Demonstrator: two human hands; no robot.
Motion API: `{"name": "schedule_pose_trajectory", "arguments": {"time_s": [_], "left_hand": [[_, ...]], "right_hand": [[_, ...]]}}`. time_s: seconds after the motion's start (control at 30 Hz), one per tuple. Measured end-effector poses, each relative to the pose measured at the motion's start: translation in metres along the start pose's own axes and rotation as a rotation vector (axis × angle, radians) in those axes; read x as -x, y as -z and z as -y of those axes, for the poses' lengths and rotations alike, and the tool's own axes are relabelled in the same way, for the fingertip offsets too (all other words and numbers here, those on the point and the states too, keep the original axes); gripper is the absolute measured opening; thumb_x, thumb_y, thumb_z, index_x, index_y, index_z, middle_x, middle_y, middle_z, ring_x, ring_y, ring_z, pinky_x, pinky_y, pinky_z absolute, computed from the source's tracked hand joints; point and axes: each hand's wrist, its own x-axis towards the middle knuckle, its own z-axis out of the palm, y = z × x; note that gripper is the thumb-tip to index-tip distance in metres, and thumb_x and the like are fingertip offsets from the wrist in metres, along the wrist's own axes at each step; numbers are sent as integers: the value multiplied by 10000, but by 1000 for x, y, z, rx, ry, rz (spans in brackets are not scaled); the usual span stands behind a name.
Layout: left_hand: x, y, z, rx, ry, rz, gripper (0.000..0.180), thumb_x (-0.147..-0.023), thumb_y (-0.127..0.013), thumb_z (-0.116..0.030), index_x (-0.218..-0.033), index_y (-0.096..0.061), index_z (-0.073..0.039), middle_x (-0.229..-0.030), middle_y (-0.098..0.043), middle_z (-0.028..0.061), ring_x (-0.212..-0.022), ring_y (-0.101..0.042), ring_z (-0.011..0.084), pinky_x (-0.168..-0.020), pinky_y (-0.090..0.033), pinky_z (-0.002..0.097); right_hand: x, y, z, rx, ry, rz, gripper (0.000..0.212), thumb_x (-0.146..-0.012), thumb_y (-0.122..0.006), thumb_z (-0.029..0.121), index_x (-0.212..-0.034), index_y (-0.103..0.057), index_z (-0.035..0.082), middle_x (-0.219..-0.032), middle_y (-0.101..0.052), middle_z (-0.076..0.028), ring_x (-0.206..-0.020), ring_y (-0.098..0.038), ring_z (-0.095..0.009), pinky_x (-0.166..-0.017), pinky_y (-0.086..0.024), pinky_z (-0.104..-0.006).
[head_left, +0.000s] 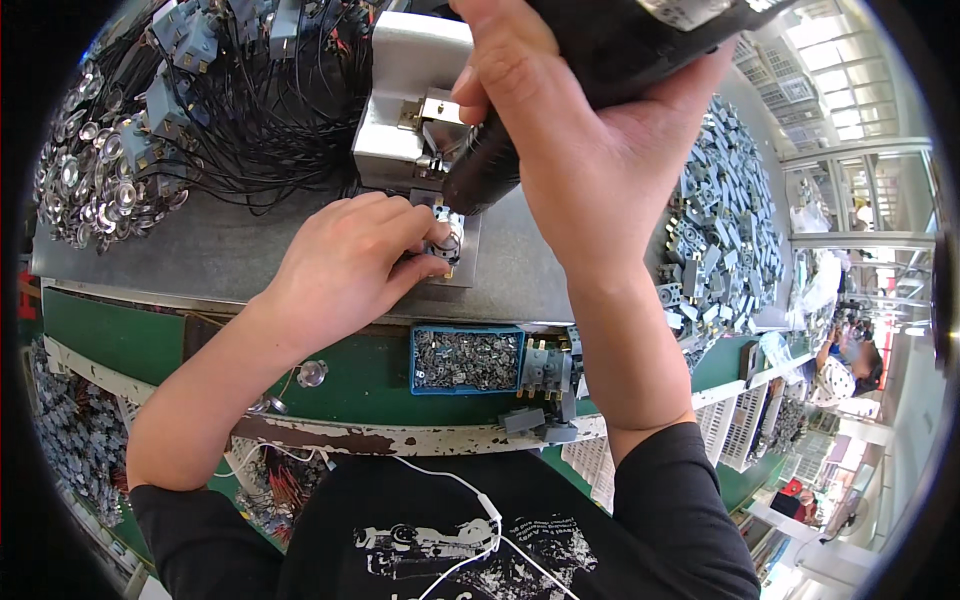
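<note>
My right hand is wrapped round a black power screwdriver, which slants down to the left. Its dark nose ends just over a small light-coloured part with metal contacts. My left hand pinches that part between thumb and fingers, holding it on a flat metal plate. The fingers cover much of the part, so its exact kind is not clear. Right behind it stands a white block with a metal mechanism on its front.
Black wires with grey housings and clear round caps pile up at left. A heap of grey plastic housings lies at right. Nearer me sit a blue tray of small metal pieces and several grey switch-like units. Another person is far right.
</note>
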Motion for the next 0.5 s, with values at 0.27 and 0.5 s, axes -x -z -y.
{"name": "schedule_pose_trajectory", "arguments": {"time_s": [0.27,0.5], "left_hand": [[-1,1,-2,-57,-19,-30,219,-857,-780,-237,-973,-661,-93,-995,-657,64,-914,-653,274,-807,-532,422],[0,2,1,-36,24,49,243,-847,-785,-205,-996,-643,-77,-1179,-671,75,-1025,-663,310,-857,-543,432]], "right_hand": [[0,-11,-1,-39,31,-70,486,-860,-745,-127,-1231,-452,-13,-913,-678,-93,-742,-667,-123,-604,-557,-256],[-8,6,5,-140,-163,207,285,-862,-738,-127,-1095,-605,-32,-874,-692,-87,-676,-658,-108,-559,-526,-243]]}}
